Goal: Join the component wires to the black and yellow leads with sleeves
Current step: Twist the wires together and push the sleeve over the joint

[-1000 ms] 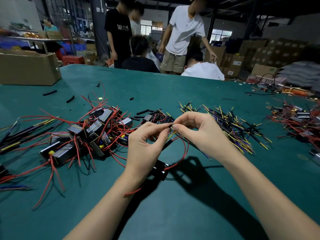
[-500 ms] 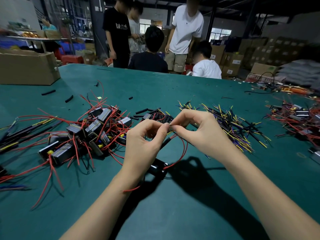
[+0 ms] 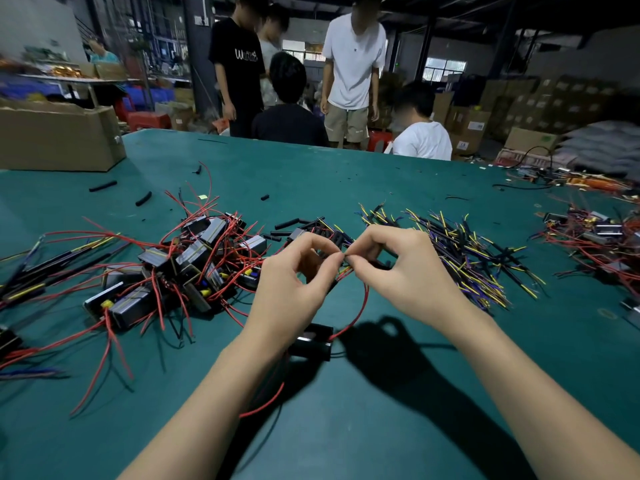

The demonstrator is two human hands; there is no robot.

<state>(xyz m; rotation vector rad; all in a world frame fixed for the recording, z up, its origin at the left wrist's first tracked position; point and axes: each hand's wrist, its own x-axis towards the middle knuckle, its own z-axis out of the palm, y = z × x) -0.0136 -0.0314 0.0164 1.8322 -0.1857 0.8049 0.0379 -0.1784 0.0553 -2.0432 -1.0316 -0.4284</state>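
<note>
Risk first: the join sits pinched between fingertips at frame centre, too small for me to see whether the strands meet. If either pinch slackens, the red component wire (image 3: 360, 303) likely springs back on its own loop and the ends part. The hanging weight of the black component (image 3: 311, 341), which lies on the green table (image 3: 346, 174) just below my wrists, could tug the wire the same way. Whether a sleeve is already on the wire, I cannot tell.

Pose: my left hand (image 3: 294, 289) is raised above the table, thumb and forefinger curled tight on the wire end. My right hand (image 3: 408, 271) mirrors it, thumb and forefinger closed on a short dark lead end, tips nearly touching the left's.

Black and yellow leads (image 3: 467, 247) lie heaped right of centre; more components with red wires (image 3: 180, 268) left of centre; loose sleeves (image 3: 287, 224) just above my hands.
</note>
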